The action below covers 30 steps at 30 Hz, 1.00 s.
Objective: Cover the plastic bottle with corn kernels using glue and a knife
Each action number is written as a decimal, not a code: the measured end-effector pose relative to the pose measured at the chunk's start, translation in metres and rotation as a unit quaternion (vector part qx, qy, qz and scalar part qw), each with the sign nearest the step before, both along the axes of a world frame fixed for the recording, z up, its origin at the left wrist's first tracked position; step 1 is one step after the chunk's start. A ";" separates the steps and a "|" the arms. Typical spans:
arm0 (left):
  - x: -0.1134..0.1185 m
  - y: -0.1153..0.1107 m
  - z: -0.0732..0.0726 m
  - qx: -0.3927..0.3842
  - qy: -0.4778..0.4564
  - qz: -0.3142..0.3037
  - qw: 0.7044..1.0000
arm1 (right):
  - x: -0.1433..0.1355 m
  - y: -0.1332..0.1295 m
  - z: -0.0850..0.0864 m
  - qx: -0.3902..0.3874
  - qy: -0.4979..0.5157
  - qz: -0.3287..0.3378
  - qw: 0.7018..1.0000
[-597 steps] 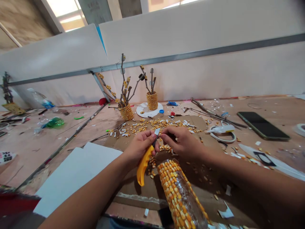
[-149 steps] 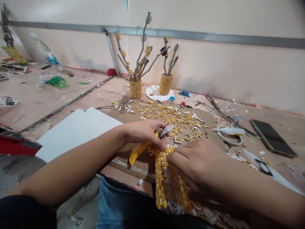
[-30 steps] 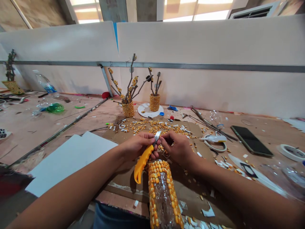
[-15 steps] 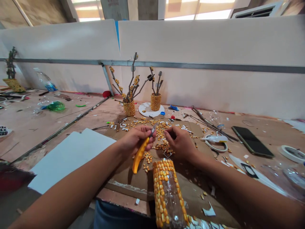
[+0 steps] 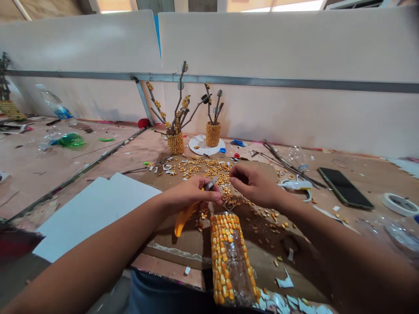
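Note:
My left hand point(image 5: 196, 194) is closed around a yellow utility knife point(image 5: 185, 220), its metal blade end poking out past the thumb and fingers. To its right, my right hand point(image 5: 253, 185) hovers over the scattered corn kernels point(image 5: 225, 179), fingers curled towards the thumb; whatever they may pinch is too small to make out. Below both hands, close to my body, a clear plastic cylinder point(image 5: 237, 261) lies with rows of corn kernels stuck on it and a bare strip along its right side. Neither hand touches it. Brown cardboard point(image 5: 176, 257) lies underneath.
Two kernel-covered pots with twigs stand at the back, the left pot point(image 5: 175, 143) and the right pot point(image 5: 213, 134) on a white disc point(image 5: 194, 145). White sheets point(image 5: 94, 218) lie left. Rightward are a glue gun point(image 5: 294, 185), sticks point(image 5: 288, 165), a phone point(image 5: 345, 187) and tape point(image 5: 399, 204).
The view has tilted slightly downward. My left hand has turned the knife, so its blade end now points more to the right. My right hand has shifted slightly right and stays curled.

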State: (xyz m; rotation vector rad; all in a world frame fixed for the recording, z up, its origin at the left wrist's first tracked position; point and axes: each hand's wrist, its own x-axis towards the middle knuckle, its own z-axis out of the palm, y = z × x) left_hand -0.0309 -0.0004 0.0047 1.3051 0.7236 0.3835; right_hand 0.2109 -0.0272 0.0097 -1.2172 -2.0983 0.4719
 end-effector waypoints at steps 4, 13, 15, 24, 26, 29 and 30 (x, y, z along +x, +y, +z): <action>0.000 -0.002 0.002 0.025 0.081 -0.044 0.995 | 0.012 -0.017 0.029 -0.016 -0.108 0.081 0.991; 0.001 -0.004 0.006 0.037 0.124 -0.085 0.988 | -0.007 -0.079 0.059 -0.013 -0.261 0.194 0.946; 0.001 -0.004 0.006 0.043 0.128 -0.086 0.987 | -0.012 -0.081 0.054 0.018 -0.296 0.199 0.934; 0.000 -0.005 0.007 0.056 0.135 -0.088 0.985 | -0.015 -0.088 0.039 0.096 -0.365 0.198 0.904; 0.000 -0.005 0.007 0.059 0.131 -0.087 0.986 | -0.015 -0.090 0.041 0.097 -0.373 0.208 0.899; 0.001 -0.006 0.009 0.060 0.125 -0.085 0.987 | -0.016 -0.092 0.045 0.094 -0.379 0.215 0.895; 0.002 -0.007 0.009 0.059 0.126 -0.085 0.987 | -0.016 -0.092 0.046 0.090 -0.379 0.213 0.896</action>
